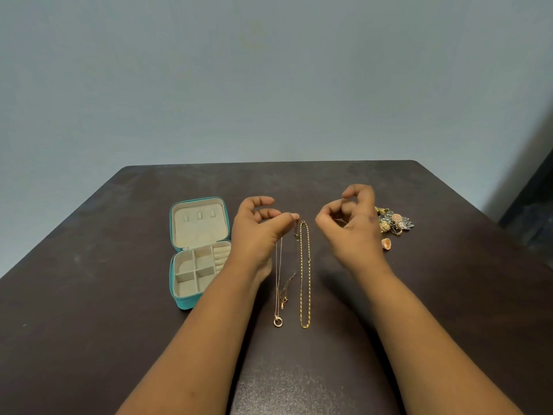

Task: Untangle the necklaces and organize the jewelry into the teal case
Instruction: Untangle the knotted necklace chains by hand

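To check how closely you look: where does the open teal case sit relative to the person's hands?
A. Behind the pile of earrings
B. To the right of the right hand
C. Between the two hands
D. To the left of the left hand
D: the teal case lies open left of the left hand, away from the right hand.

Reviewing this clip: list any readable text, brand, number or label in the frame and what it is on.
None: no readable text, brand, number or sign shows anywhere in this view.
The teal case lies open; its lining and shell show no print.
The necklaces, held up by the left hand, and the jewelry pile carry no legible markings; any stamp is too small to tell.
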